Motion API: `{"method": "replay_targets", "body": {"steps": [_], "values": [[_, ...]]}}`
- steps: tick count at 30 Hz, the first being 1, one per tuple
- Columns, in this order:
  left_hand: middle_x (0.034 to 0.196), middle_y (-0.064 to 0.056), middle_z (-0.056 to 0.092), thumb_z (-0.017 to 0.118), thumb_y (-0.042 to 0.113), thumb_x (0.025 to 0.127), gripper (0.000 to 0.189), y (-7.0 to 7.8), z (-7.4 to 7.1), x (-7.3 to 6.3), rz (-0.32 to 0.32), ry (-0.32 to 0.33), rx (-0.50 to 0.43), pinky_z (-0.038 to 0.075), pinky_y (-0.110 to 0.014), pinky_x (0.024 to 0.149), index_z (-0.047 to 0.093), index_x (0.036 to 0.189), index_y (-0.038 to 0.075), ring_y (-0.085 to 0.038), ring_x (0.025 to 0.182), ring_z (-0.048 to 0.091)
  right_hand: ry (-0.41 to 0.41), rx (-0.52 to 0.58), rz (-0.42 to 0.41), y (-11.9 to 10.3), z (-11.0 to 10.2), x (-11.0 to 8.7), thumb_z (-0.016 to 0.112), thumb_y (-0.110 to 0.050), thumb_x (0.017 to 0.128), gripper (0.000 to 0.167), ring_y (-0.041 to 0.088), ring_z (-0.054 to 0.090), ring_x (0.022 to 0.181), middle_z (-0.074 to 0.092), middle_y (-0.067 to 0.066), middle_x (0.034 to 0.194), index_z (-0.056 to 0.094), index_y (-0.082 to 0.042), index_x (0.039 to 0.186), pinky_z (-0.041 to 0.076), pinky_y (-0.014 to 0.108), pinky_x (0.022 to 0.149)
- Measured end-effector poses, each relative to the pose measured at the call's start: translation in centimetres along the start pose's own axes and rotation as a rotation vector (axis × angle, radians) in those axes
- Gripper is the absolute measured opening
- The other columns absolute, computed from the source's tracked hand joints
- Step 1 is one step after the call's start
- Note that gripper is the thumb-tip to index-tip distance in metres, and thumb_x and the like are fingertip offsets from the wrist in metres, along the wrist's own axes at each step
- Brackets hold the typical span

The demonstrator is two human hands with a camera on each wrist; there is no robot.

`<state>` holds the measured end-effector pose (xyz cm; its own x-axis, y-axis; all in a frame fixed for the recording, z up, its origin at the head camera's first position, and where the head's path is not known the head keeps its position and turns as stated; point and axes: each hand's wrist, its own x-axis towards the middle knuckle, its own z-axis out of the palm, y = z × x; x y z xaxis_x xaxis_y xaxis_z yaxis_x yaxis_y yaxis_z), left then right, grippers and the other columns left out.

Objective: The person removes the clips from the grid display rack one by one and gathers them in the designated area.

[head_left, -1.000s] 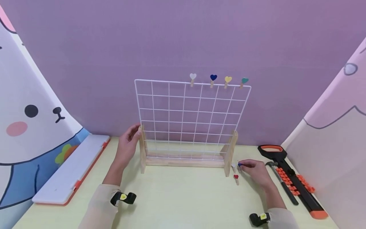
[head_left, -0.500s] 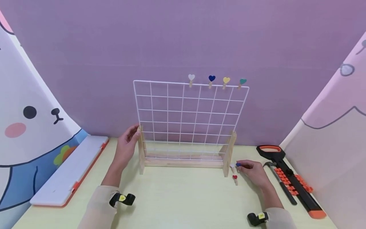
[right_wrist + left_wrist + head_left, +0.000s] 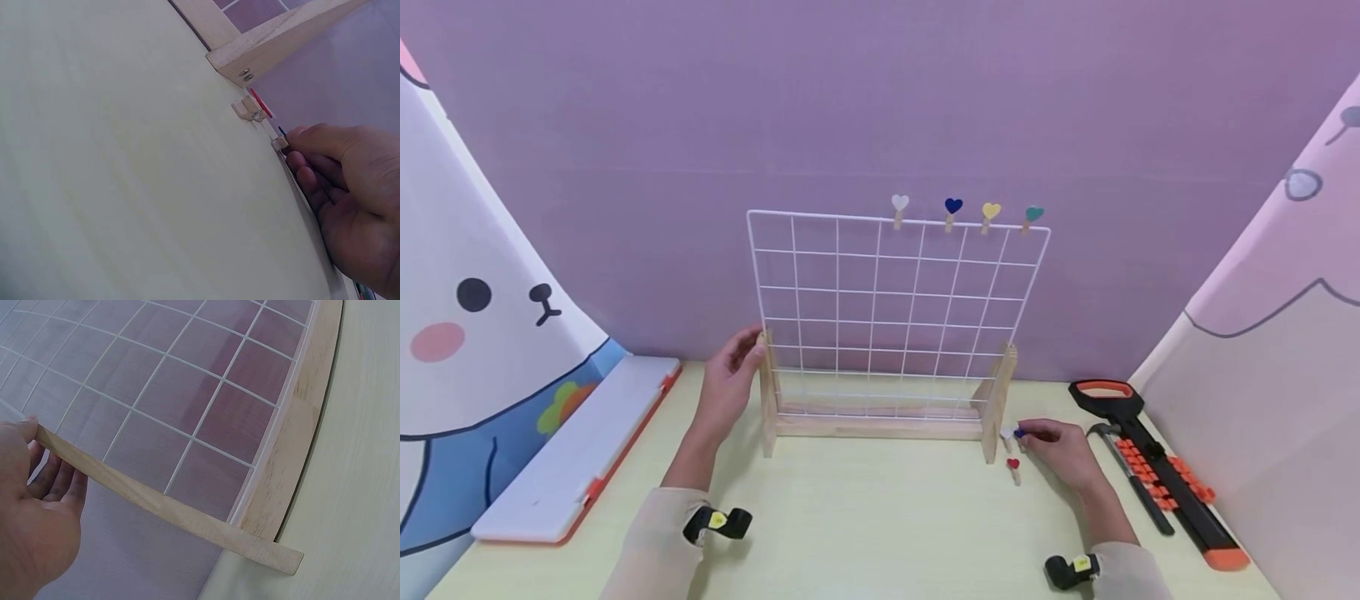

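Right of wire-grid stand (image 3: 880,428), right grip (image 3: 1062,454) pinching blue-heart clip (image 3: 1019,433); left grip (image 3: 727,379) holding stand's left leg (image 3: 768,408).

The right hand (image 3: 1063,452) partly hides the blue-heart clip (image 3: 1019,433); the left wrist view's edges crop the left hand (image 3: 39,506) and wire grid (image 3: 165,355).

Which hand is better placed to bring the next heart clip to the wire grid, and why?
Probably the right hand: its fingertips are at the blue heart clip, with the red heart clip close by. The left hand is farther off, gripping the left wooden upright.
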<state>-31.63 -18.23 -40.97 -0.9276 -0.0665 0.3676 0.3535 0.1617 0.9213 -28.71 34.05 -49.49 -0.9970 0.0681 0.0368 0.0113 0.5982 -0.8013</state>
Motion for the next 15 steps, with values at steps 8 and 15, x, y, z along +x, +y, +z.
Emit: {"method": "replay_targets", "body": {"steps": [8, 15], "values": [[0.146, -0.016, 0.055, 0.054, 0.029, 0.108, 0.049, 0.0, -0.2, 0.0, 0.014, 0.002, 0.001, 0.045, -0.004, 0.101, 0.049, 0.151, 0.005, 0.003, 0.120, 0.055, 0.022, 0.012, 0.004, 0.2, -0.2, -0.1, 0.068, -0.013, 0.100, 0.032, -0.001, 0.064, 0.102, 0.073, 0.017, 0.128, 0.070, -0.005, 0.131, 0.051, 0.009, 0.083], [0.142, -0.015, 0.056, 0.054, 0.024, 0.108, 0.045, -0.3, 0.0, 0.1, 0.020, 0.007, -0.032, 0.048, -0.006, 0.100, 0.051, 0.148, 0.003, 0.002, 0.116, 0.057, 0.120, 0.118, 0.003, -0.8, -2.3, -0.9, 0.061, -0.027, 0.106, 0.039, 0.002, 0.067, 0.104, 0.071, 0.010, 0.132, 0.063, -0.007, 0.139, 0.057, 0.014, 0.086]]}}
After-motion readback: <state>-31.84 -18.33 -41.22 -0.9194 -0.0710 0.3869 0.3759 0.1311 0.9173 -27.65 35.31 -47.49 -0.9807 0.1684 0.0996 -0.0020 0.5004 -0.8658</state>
